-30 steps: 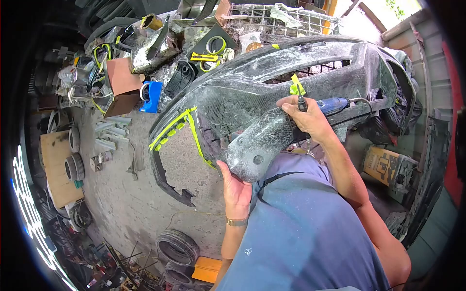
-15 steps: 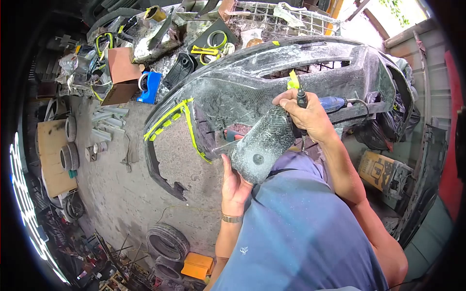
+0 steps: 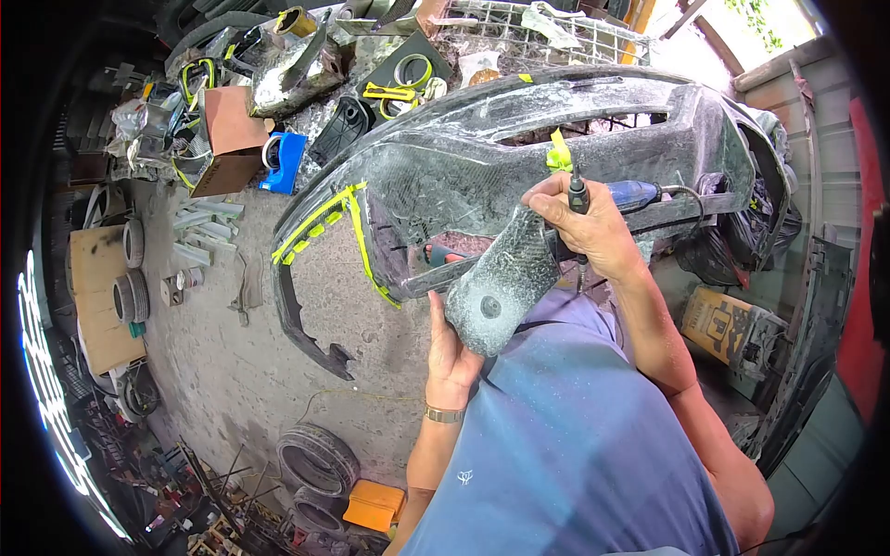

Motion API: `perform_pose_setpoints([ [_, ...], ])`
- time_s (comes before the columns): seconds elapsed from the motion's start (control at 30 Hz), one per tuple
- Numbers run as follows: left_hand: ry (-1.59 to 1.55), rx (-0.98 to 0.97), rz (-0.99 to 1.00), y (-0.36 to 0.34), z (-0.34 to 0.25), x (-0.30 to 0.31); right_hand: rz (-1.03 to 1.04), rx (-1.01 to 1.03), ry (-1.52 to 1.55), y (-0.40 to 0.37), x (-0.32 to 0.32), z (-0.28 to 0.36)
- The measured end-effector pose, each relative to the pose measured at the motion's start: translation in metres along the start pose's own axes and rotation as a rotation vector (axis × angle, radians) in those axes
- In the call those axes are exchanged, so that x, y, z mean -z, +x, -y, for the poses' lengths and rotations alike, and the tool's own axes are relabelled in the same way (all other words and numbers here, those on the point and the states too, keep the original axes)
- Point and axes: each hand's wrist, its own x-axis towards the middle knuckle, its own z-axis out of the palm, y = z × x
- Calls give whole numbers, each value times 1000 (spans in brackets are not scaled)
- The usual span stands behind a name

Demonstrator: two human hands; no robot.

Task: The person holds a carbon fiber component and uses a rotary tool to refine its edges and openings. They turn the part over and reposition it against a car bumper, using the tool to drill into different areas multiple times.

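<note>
A dusty grey-black panel (image 3: 505, 278) with a woven texture and a round mark or hole hangs tilted in front of my torso. My left hand (image 3: 451, 357) is closed on its lower end, thumb along the edge. My right hand (image 3: 591, 222) grips a slim black rotary-tool handpiece (image 3: 578, 193), held upright; its fingertips are at the panel's upper end. Just beyond that hand, a blue rotary tool (image 3: 635, 195) with a black cable lies on a large dusty black car bumper (image 3: 445, 176). Yellow-green tape (image 3: 360, 222) lines part of the bumper's edges.
Behind the bumper are a wire rack (image 3: 603, 42), a tape roll (image 3: 413, 71), an open cardboard box (image 3: 232, 139) and a blue tape dispenser (image 3: 284, 164). Tyres (image 3: 318, 461) and an orange object (image 3: 375, 505) lie on the floor. To the right stands a yellow-brown box (image 3: 718, 320).
The panel has tilted slightly between my hands, and its upper part looks narrower. My hands keep nearly the same places and grips.
</note>
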Motion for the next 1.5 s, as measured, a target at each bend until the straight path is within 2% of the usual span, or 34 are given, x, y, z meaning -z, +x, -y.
perform_pose_setpoints([
  [0.03,-2,-1,1,0,1,0,-18,-16,-2,0,1,-3],
  [0.1,115,-161,-29,-1,4,-3,-31,-31,-8,2,4,-10],
  [0.2,239,-278,-86,-5,6,-12,-65,-47,52,6,9,-21],
  [0.23,236,-282,-83,-5,7,-13,-68,-92,52,7,9,-24],
  [0.3,379,-441,-177,-6,10,-12,-71,-131,47,9,11,-28],
  [0.33,376,-442,-171,-6,11,-9,-43,-163,72,9,13,-29],
  [0.43,519,-584,-59,-6,13,23,21,-184,147,13,21,-38],
  [0.5,690,-790,246,-2,14,54,-5,-186,305,13,22,-40],
  [0.53,699,-806,264,-3,15,55,86,-117,404,15,33,-50],
  [0.6,1260,-987,251,-6,18,58,105,-82,399,14,39,-39],
  [0.63,1264,-998,260,-7,9,68,119,-60,392,14,43,-36],
  [0.7,1158,-534,-47,-7,-25,88,146,-45,307,18,49,-23],
  [0.73,808,-659,-33,-3,-34,92,170,-47,222,19,51,-17],
  [0.77,822,-655,-30,-6,-45,80,212,-35,175,22,52,-11],
  [0.83,674,-647,294,-14,-60,42,278,14,16,31,50,1],
  [0.87,680,-644,292,-11,-60,25,303,18,-61,37,47,5],
  [0.93,1014,-515,475,-5,-55,1,351,37,-110,47,37,9],
  [0.97,1020,-504,477,-5,-52,5,381,49,-90,52,32,11],
  [1.03,1108,-279,310,3,-48,17,377,68,-137,59,22,17],
  [1.07,966,-205,275,4,-44,21,363,21,-161,66,22,17],
  [1.1,976,-191,280,7,-39,24,315,84,-96,70,14,12],
  [1.17,639,-206,286,12,-27,32,174,241,-147,77,8,8],
  [1.2,579,-213,304,15,-24,38,171,240,-142,75,9,9],
  [1.27,519,-212,280,18,-22,52,12,192,40,66,11,9],
  [1.3,454,-215,263,19,-22,59,16,186,44,64,18,3],
  [1.37,444,-211,225,20,-22,64,128,116,294,58,39,-12],
  [1.47,402,-232,232,19,-20,45,65,167,210,40,43,-28],
  [1.5,621,-318,171,14,-18,31,71,162,211,33,44,-37],
])
